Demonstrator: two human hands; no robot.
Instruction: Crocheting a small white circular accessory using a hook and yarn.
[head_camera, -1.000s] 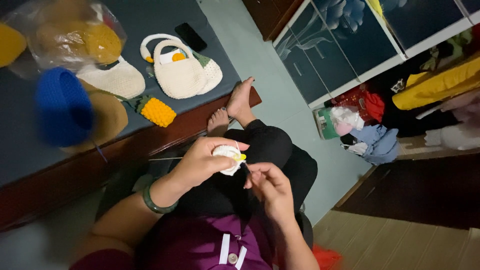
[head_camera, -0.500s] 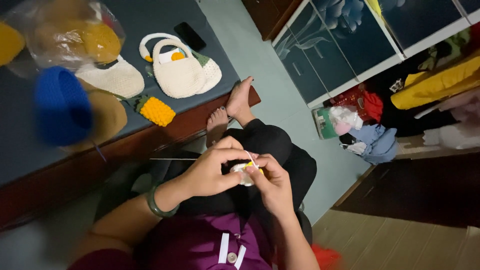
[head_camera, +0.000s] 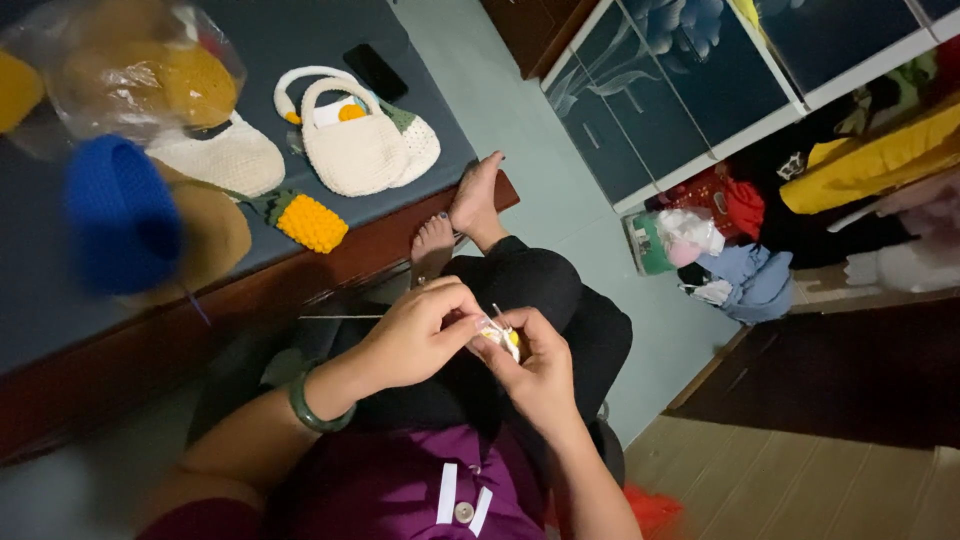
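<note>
My left hand (head_camera: 420, 335) and my right hand (head_camera: 535, 365) meet over my lap, both pinching a small white and yellow crochet piece (head_camera: 500, 335). A thin metal hook (head_camera: 496, 312) sticks up between the fingertips. A fine thread (head_camera: 340, 317) runs left from the piece toward the table edge. A green bangle (head_camera: 312, 410) circles my left wrist. Most of the piece is hidden by my fingers.
A dark table (head_camera: 420, 130) with a brown wooden edge holds a cream crochet bag (head_camera: 350, 150), a yellow crochet pineapple (head_camera: 310, 222), a blue yarn ball (head_camera: 120, 215), a plastic bag of yellow yarn (head_camera: 150, 75) and a black phone (head_camera: 375, 72). My bare feet (head_camera: 455, 220) rest by its edge. Clothes (head_camera: 730, 260) are piled at right.
My hands have come together: the right hand moved up to the left and closed on the crochet piece, which is now mostly covered by fingers. The thread stays stretched to the left.
</note>
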